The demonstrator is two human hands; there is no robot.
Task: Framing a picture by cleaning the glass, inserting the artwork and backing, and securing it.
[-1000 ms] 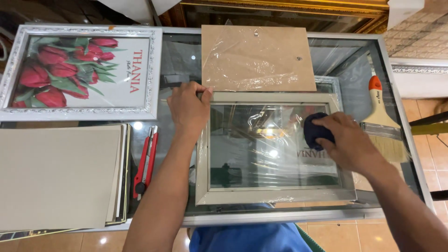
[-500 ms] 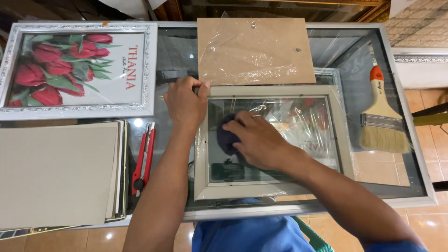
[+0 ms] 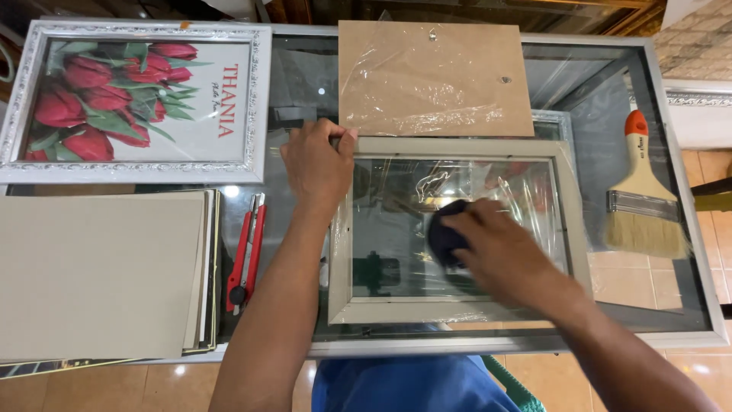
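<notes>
- A printed picture (image 3: 137, 95) with red tulips, green leaves and red lettering on white is lying at the far left of the surface, inside an ornate white frame.
- Clear plastic wrapping (image 3: 435, 76) is covering the brown backing board at the far middle, crinkling and catching the light.

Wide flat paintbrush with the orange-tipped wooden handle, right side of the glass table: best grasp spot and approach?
Probably grip the wide flat paintbrush at its narrow wooden handle, just above the metal ferrule, coming straight down from above. It lies flat, handle pointing away and bristles toward the person, with bare glass table on both sides of the handle, so fingers fit across it.
</notes>
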